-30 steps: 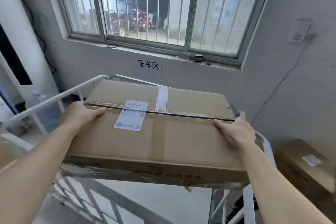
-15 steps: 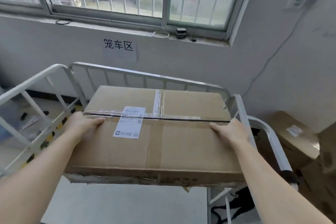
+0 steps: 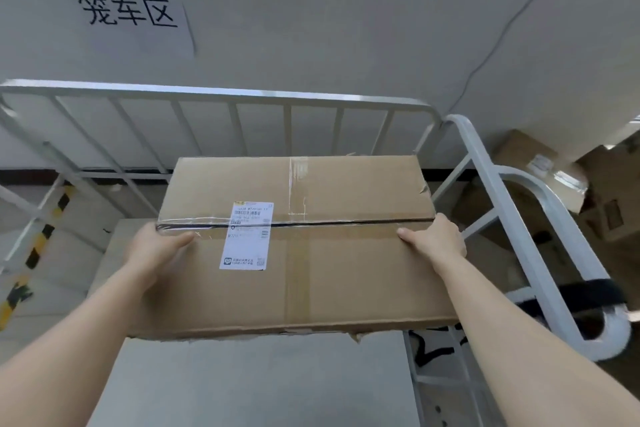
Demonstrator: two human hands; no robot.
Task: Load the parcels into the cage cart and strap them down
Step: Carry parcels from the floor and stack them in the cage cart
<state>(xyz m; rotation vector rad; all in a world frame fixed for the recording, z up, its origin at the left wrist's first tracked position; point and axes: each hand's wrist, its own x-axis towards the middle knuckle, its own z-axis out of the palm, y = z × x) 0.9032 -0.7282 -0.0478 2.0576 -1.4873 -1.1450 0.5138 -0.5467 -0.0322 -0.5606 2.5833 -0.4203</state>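
At the centre of the view, the left hand (image 3: 156, 246) and right hand (image 3: 436, 239) grip opposite ends of a cardboard parcel (image 3: 329, 288). Each thumb lies on the top face beside the taped centre seam, and the fingers wrap down over the end walls, out of sight. The parcel is held level, long side across the view, inside the rails of the cage cart (image 3: 221, 94) and over its grey deck (image 3: 259, 385); whether its underside touches the deck cannot be told. A white shipping label (image 3: 247, 236) sits left of centre on the top face, across the seam. The barred back rail of the cart runs behind the parcel, and a curved side rail stands to the right, with a black strap (image 3: 585, 295) wrapped around it. Beyond that rail, further cardboard boxes (image 3: 540, 163) lie against the wall. A paper sign (image 3: 138, 14) with handwritten characters hangs on the wall above the back rail. Yellow-and-black tape (image 3: 38, 246) marks the floor at left.
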